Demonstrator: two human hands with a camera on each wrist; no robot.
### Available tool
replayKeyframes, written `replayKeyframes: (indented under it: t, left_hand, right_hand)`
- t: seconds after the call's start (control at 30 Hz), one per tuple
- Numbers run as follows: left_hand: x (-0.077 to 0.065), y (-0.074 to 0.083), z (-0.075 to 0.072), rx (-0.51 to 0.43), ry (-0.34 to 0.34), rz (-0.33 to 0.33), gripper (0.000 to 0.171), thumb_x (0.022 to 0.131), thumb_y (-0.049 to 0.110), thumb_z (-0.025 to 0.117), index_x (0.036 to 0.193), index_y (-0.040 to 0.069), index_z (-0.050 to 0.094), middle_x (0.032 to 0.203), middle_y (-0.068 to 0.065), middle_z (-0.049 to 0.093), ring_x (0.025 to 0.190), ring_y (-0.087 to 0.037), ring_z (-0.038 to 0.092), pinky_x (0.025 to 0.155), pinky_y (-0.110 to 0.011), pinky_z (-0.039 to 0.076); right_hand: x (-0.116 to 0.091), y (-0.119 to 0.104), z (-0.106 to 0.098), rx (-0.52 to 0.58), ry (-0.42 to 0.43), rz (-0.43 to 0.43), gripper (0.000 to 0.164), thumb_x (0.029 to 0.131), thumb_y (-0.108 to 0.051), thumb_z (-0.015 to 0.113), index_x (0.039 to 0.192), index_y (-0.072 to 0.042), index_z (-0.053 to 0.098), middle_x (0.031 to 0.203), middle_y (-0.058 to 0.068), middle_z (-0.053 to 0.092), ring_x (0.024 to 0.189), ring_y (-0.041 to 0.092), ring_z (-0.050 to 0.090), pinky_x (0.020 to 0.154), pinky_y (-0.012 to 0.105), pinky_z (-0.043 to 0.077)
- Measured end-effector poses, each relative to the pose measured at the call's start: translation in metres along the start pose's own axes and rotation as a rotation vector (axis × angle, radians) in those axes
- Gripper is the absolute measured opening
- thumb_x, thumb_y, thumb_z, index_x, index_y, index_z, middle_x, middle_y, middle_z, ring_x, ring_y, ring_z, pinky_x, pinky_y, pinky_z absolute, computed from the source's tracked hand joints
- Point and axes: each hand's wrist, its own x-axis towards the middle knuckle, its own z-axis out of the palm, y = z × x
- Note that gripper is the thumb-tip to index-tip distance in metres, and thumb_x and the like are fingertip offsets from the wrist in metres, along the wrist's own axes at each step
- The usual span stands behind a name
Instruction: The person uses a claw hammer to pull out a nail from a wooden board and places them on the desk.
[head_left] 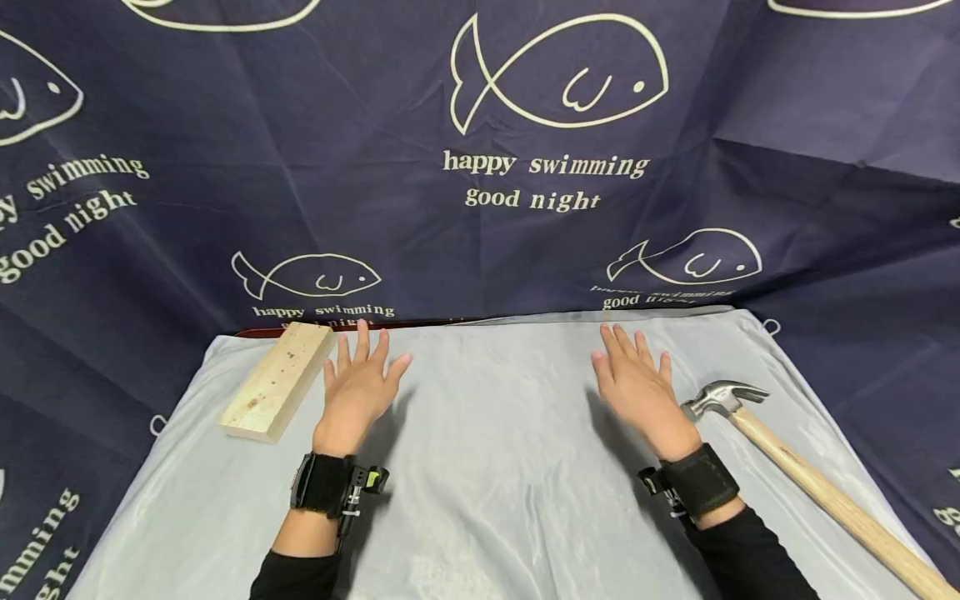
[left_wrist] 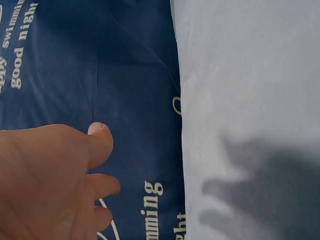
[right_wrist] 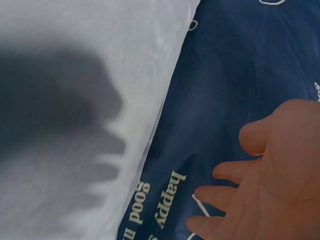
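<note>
My left hand (head_left: pixel 358 392) hovers over the cloth with its fingers spread, holding nothing. Just left of it lies a pale wooden block (head_left: pixel 279 379) with dark knots, slanting away from me. My right hand (head_left: pixel 643 392) is also spread above the cloth and grips nothing. To its right rests a claw hammer (head_left: pixel 817 483), its metal head near my right wrist and its wooden handle running toward the front right corner. Both wrist views show only the bare left hand (left_wrist: pixel 55 180) and right hand (right_wrist: pixel 280 180) with their shadows; block and hammer are outside them.
A light grey cloth (head_left: pixel 495 433) covers the table. Behind it and at both sides hangs a navy curtain (head_left: pixel 420 242) with white fish and lettering. A dark red edge (head_left: pixel 262 332) shows at the table's back left.
</note>
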Motion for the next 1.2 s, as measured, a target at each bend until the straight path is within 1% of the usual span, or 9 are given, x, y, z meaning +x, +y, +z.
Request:
replayKeyframes:
  t: [0.17,0.27,0.4,0.53,0.7,0.8,0.9,1.1,1.2]
  left_hand:
    - [-0.003,-0.01,-0.003,-0.001,0.007,-0.025,0.078,0.114,0.052,0.036,0.17,0.006,0.007,0.174,-0.018,-0.018,0.157,-0.049,-0.015,0.122,-0.069,-0.006]
    - [-0.004,-0.017,-0.006,-0.001,0.018,-0.033,0.08,0.114,0.05,0.041,0.17,0.004,0.007,0.173,-0.022,-0.017,0.157,-0.05,-0.013,0.122,-0.069,-0.005]
    - [-0.004,-0.029,-0.01,-0.002,0.038,-0.04,0.08,0.114,0.046,0.045,0.169,0.001,0.01,0.172,-0.026,-0.016,0.156,-0.052,-0.011,0.122,-0.07,-0.003]
    - [-0.007,-0.042,-0.014,-0.023,0.054,-0.058,0.08,0.113,0.04,0.049,0.168,-0.001,0.009,0.17,-0.03,-0.017,0.155,-0.054,-0.014,0.12,-0.073,-0.005]
    - [-0.012,-0.058,-0.013,-0.068,0.068,-0.092,0.08,0.111,0.034,0.054,0.169,0.001,0.01,0.169,-0.034,-0.017,0.154,-0.055,-0.016,0.119,-0.074,-0.007]
    - [-0.013,-0.067,-0.01,-0.055,0.077,-0.112,0.082,0.109,0.034,0.056,0.168,-0.001,0.011,0.168,-0.036,-0.015,0.153,-0.058,-0.015,0.118,-0.075,-0.005]
    - [-0.013,-0.073,-0.01,-0.035,0.096,-0.128,0.083,0.109,0.034,0.057,0.166,-0.007,0.012,0.167,-0.038,-0.013,0.152,-0.059,-0.014,0.118,-0.077,-0.003]
    - [-0.011,-0.084,-0.015,-0.029,0.124,-0.157,0.086,0.107,0.032,0.06,0.164,-0.011,0.012,0.165,-0.042,-0.012,0.151,-0.062,-0.012,0.116,-0.079,0.0]
    - [-0.01,-0.09,-0.017,-0.027,0.131,-0.178,0.087,0.106,0.031,0.062,0.163,-0.012,0.012,0.164,-0.044,-0.011,0.151,-0.064,-0.01,0.116,-0.08,0.001]
  right_hand:
    - [-0.013,0.014,-0.008,-0.033,0.039,-0.011,0.062,0.116,-0.037,0.036,0.167,-0.003,0.027,0.169,0.031,0.022,0.153,0.058,0.015,0.117,0.079,0.002]
    - [-0.021,0.025,-0.014,-0.06,0.073,-0.023,0.061,0.115,-0.034,0.044,0.165,-0.003,0.031,0.165,0.035,0.026,0.15,0.059,0.022,0.115,0.081,0.006]
    - [-0.033,0.047,-0.021,-0.1,0.119,-0.042,0.061,0.111,-0.03,0.054,0.162,-0.002,0.035,0.16,0.037,0.031,0.144,0.06,0.03,0.111,0.083,0.016]
    - [-0.049,0.075,-0.029,-0.132,0.127,-0.026,0.065,0.108,-0.028,0.062,0.16,0.0,0.035,0.153,0.041,0.034,0.135,0.066,0.034,0.104,0.082,0.025]
    - [-0.073,0.11,-0.044,-0.132,0.077,0.055,0.076,0.107,-0.039,0.064,0.162,0.0,0.03,0.149,0.041,0.036,0.125,0.07,0.037,0.092,0.083,0.031]
    - [-0.087,0.13,-0.053,-0.137,0.032,0.109,0.082,0.106,-0.045,0.065,0.162,0.001,0.028,0.146,0.044,0.035,0.119,0.073,0.038,0.084,0.084,0.034]
    - [-0.097,0.146,-0.057,-0.15,-0.011,0.155,0.088,0.104,-0.051,0.066,0.161,0.002,0.026,0.143,0.047,0.033,0.115,0.076,0.037,0.079,0.084,0.036]
    - [-0.105,0.164,-0.056,-0.157,-0.054,0.148,0.086,0.098,-0.048,0.076,0.15,0.007,0.036,0.128,0.049,0.041,0.107,0.076,0.044,0.075,0.08,0.042]
    - [-0.106,0.169,-0.055,-0.159,-0.048,0.127,0.079,0.096,-0.04,0.08,0.145,0.008,0.041,0.122,0.048,0.047,0.104,0.075,0.048,0.073,0.077,0.044]
